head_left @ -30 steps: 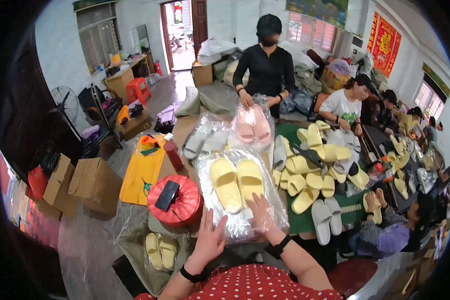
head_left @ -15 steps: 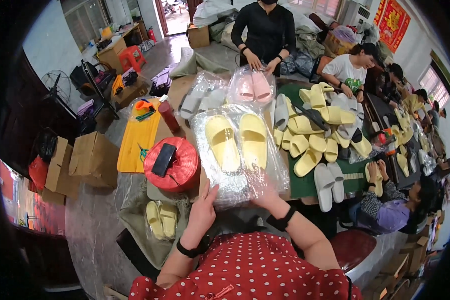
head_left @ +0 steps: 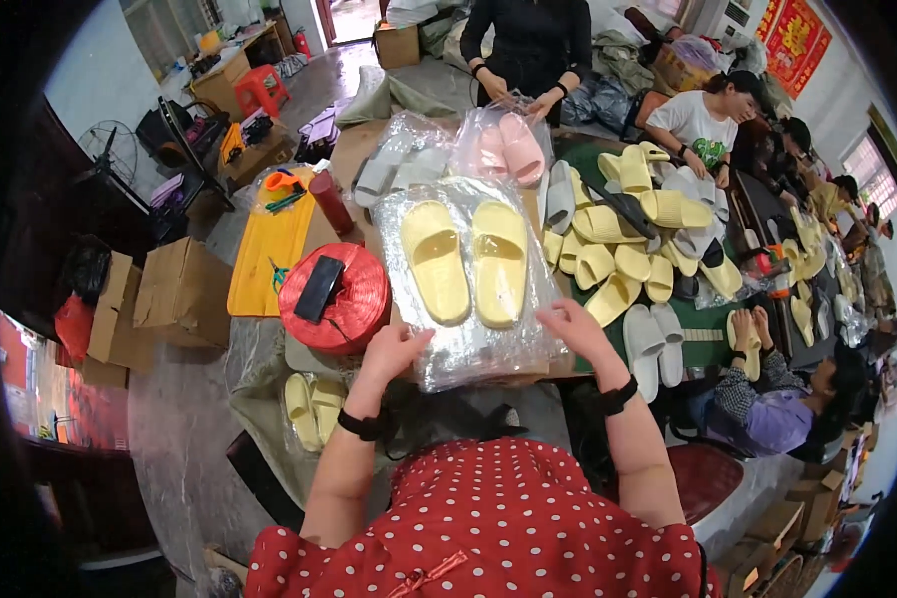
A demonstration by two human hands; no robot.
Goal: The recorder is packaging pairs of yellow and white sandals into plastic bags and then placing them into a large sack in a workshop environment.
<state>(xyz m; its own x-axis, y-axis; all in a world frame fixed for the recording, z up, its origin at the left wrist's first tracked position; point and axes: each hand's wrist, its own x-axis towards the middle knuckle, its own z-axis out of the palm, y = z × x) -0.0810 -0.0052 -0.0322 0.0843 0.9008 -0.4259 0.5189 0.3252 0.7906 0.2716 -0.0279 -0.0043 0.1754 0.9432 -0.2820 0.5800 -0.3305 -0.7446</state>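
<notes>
A pair of pale yellow slippers (head_left: 499, 284) lies side by side, toes away from me, on a stack of clear plastic bags (head_left: 473, 359). Whether the pair is inside the top bag or on it, I cannot tell. At the stack's near left corner is my left hand (head_left: 394, 354), its fingers stretched toward the plastic. Beside the right edge my right hand (head_left: 576, 331) has its fingers apart, thumb near the bag. Neither hand touches the slippers. Just left of the stack stands a roll of red plastic twine (head_left: 359, 309) with a black phone (head_left: 319, 287) on top.
Loose yellow and grey slippers (head_left: 608, 224) are heaped on the green mat at right. Across the table a person in black (head_left: 528, 45) handles bagged pink slippers (head_left: 508, 149). Other people sit along the right. A yellow board (head_left: 259, 264) and cardboard boxes (head_left: 181, 294) are at left.
My right hand has drawn back from the plastic below the slippers to the stack's right edge. My left hand has opened out at the near left corner. The slippers look slightly shifted.
</notes>
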